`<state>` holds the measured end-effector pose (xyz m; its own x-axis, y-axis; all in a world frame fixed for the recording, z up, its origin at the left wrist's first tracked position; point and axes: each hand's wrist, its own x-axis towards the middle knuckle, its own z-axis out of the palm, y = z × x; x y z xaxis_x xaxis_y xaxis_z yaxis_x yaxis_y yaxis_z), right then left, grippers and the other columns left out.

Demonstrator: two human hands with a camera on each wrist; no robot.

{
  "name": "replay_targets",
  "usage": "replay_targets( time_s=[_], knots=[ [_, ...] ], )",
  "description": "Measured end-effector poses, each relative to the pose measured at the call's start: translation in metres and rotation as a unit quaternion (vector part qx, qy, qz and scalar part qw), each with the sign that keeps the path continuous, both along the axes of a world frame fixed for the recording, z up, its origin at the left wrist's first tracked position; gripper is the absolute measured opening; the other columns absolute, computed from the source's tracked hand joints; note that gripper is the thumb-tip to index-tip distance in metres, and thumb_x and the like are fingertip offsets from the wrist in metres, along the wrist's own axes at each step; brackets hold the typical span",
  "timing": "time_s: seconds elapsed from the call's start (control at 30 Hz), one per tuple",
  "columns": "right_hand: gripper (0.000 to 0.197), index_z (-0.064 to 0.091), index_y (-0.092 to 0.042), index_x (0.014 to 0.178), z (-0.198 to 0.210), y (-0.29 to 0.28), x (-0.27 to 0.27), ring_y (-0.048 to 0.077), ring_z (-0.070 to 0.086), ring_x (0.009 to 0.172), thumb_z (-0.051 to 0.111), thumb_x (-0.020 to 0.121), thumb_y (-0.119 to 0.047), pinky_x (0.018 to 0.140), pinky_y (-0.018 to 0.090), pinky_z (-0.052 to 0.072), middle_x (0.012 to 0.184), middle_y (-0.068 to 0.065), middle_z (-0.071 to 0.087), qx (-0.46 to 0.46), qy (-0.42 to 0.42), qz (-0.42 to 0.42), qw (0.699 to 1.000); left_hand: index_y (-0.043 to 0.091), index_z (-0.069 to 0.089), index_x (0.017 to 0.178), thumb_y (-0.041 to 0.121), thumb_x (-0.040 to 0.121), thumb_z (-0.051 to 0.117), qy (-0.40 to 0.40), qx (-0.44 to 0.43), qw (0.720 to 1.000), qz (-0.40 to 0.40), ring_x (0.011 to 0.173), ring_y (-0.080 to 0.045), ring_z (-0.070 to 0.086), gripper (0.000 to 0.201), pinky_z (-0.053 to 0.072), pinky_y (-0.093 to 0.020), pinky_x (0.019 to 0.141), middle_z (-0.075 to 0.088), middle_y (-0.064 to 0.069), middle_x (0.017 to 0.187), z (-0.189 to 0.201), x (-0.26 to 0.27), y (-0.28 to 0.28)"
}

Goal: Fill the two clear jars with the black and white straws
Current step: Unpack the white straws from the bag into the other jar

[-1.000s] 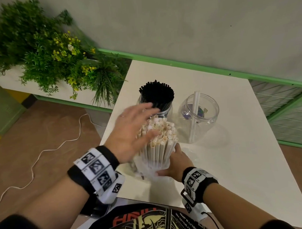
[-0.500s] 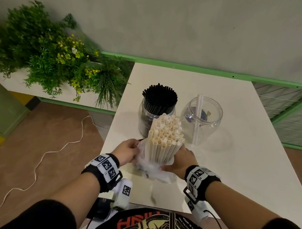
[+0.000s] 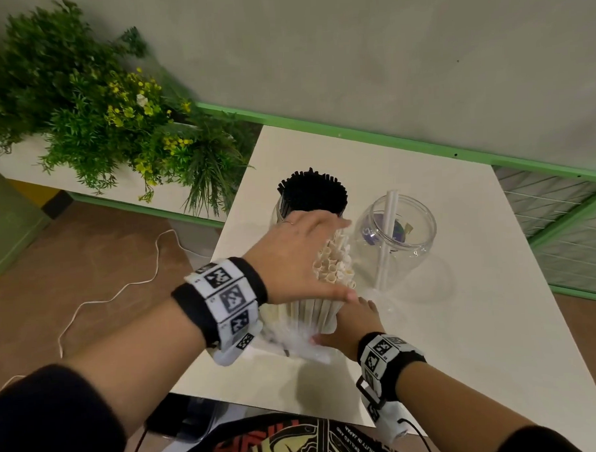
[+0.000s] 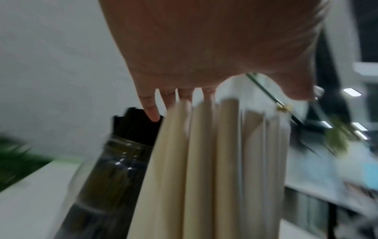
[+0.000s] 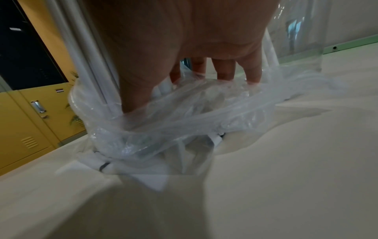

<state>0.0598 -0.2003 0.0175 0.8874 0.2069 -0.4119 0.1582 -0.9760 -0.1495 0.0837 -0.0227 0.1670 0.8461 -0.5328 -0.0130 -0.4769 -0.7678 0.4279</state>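
Note:
A bundle of white straws [image 3: 335,265] [image 4: 214,161] stands upright on the table, its foot in a crumpled clear plastic bag [image 5: 184,116]. My left hand [image 3: 301,249] [image 4: 204,48] lies flat on the straw tops with straight fingers. My right hand [image 3: 354,322] [image 5: 184,40] grips the bundle low down, fingers curled round it and the bag. Just behind stands a clear jar packed with black straws [image 3: 310,195] [image 4: 114,169]. To its right a second clear jar [image 3: 396,229] holds one white straw.
The white table [image 3: 462,338] has bare surface to the right and front. A planter of green plants [image 3: 100,114] stands left of the table. A wall with a green rail [image 3: 388,141] runs behind. A white cable lies on the floor at the left.
My left hand has risen from the plastic bag at the bundle's left side and now lies flat on the straw tops. The right hand keeps its low grip.

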Motion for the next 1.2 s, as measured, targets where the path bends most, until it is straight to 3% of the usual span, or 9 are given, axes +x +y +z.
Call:
replay_targets(
  time_s=[0.1,0.27,0.43,0.67,0.8,0.87,0.93,1.07,1.2],
  knots=[
    [0.093,0.026,-0.028,0.147,0.007,-0.002,-0.002,0.029,0.036,0.131,0.06,0.072,-0.07,0.115,0.047,0.019,0.146,0.003,0.03,-0.009,0.009,-0.004,1.0,0.033,0.017,0.147,0.088,0.058,0.049,-0.053,0.09,0.994,-0.022,0.135,-0.018,0.023,0.109,0.03,-0.04,0.108,0.028,0.004,0.148,-0.011,0.003,-0.015],
    [0.1,0.015,-0.024,0.15,0.013,-0.006,0.0,0.029,0.035,0.132,0.06,0.074,-0.07,0.116,0.048,0.018,0.148,0.002,0.023,0.007,0.015,0.022,1.0,0.033,0.035,0.138,0.081,0.062,0.052,-0.094,0.088,0.992,0.017,0.118,-0.017,0.033,0.092,0.031,-0.037,0.1,0.042,0.007,0.123,-0.021,0.008,-0.01],
    [0.088,0.028,-0.039,0.145,0.039,-0.023,0.002,0.022,0.041,0.128,0.058,0.071,-0.075,0.11,0.043,0.031,0.149,-0.006,0.014,0.099,-0.002,0.017,0.995,0.034,0.042,0.13,0.076,0.064,0.056,-0.074,0.054,0.996,0.024,0.111,-0.015,0.04,0.079,0.038,-0.036,0.095,0.044,0.01,0.119,-0.026,0.005,-0.002],
    [0.095,0.042,-0.035,0.136,0.086,-0.027,0.01,0.014,0.044,0.117,0.052,0.055,-0.084,0.097,0.041,0.035,0.133,-0.017,0.043,0.175,-0.069,0.013,0.982,0.033,0.048,0.123,0.074,0.062,0.048,-0.081,0.029,0.996,0.031,0.105,-0.012,0.046,0.074,0.044,-0.037,0.09,0.053,0.015,0.116,-0.029,-0.001,-0.001],
    [0.058,0.058,-0.027,0.12,0.091,-0.025,0.011,0.005,0.058,0.106,0.079,0.07,-0.049,0.093,0.03,0.046,0.114,-0.014,0.063,0.379,-0.037,-0.012,0.925,0.035,0.049,0.119,0.075,0.062,0.05,-0.084,0.026,0.996,0.032,0.103,-0.012,0.047,0.07,0.045,-0.037,0.088,0.055,0.016,0.111,-0.03,-0.002,-0.001],
    [0.046,0.062,-0.021,0.114,0.094,-0.026,0.009,0.001,0.062,0.099,0.081,0.074,-0.031,0.086,0.021,0.048,0.106,-0.01,0.068,0.428,-0.027,-0.03,0.903,0.034,0.05,0.118,0.075,0.065,0.051,-0.088,0.023,0.995,0.033,0.102,-0.013,0.048,0.068,0.046,-0.037,0.086,0.055,0.016,0.109,-0.031,-0.003,-0.001],
    [0.04,0.063,-0.019,0.109,0.097,-0.027,0.007,0.002,0.064,0.093,0.082,0.074,-0.028,0.08,0.016,0.048,0.101,-0.008,0.07,0.449,-0.023,-0.038,0.892,0.034,0.053,0.116,0.075,0.069,0.048,-0.089,0.011,0.995,0.035,0.1,-0.014,0.05,0.063,0.047,-0.038,0.084,0.057,0.015,0.107,-0.031,-0.004,-0.001],
    [0.034,0.063,-0.016,0.102,0.094,-0.026,0.007,0.01,0.066,0.089,0.082,0.075,-0.023,0.078,0.023,0.052,0.096,-0.002,0.07,0.468,-0.015,-0.059,0.881,0.036,0.057,0.111,0.074,0.073,0.04,-0.079,-0.016,0.996,0.044,0.1,-0.014,0.052,0.057,0.046,-0.037,0.083,0.057,0.016,0.105,-0.032,-0.007,-0.003],
    [0.035,0.061,-0.01,0.11,0.087,-0.027,0.009,0.024,0.066,0.101,0.076,0.078,-0.006,0.091,0.038,0.053,0.106,0.01,0.07,0.544,0.037,-0.101,0.832,0.036,0.058,0.108,0.068,0.077,0.04,-0.086,-0.013,0.995,0.056,0.099,-0.013,0.051,0.048,0.044,-0.034,0.082,0.056,0.016,0.104,-0.035,-0.007,-0.002]
  ],
)
